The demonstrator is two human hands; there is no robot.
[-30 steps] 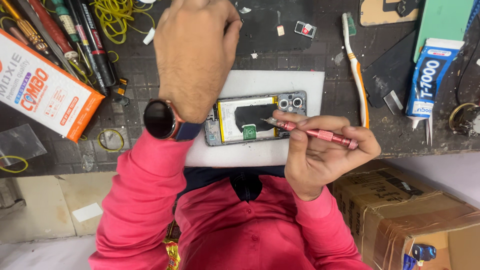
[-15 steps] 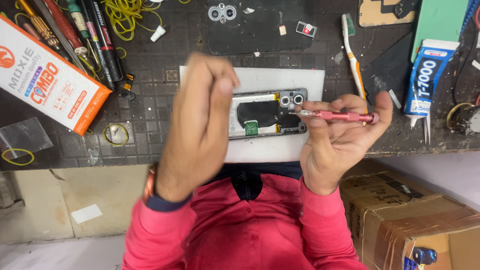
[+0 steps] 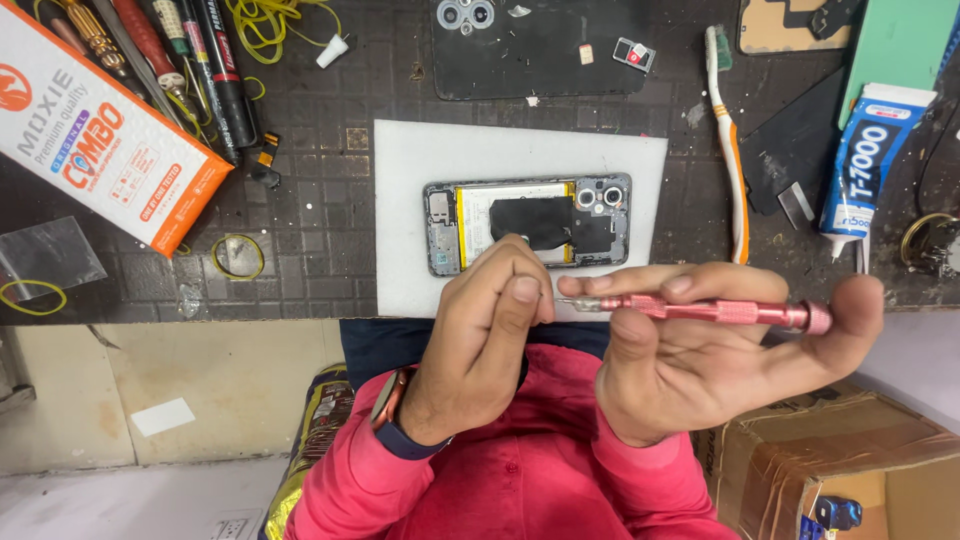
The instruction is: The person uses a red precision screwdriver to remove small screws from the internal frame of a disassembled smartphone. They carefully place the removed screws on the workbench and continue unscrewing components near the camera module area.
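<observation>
Pink screwdriver (image 3: pixel 700 310) lies across right hand (image 3: pixel 700 370), thumb clamping it. Left hand (image 3: pixel 490 330) pinches at its tip, just below the opened phone (image 3: pixel 528 225) on white pad (image 3: pixel 420 160). Looks like bit or screw seating; needs fine alignment.

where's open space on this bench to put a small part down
The white pad is bare left of and above the opened phone. Dark mat lies open between the pad and the orange box. Crowded: tools top left; toothbrush and glue tube on the right.
</observation>
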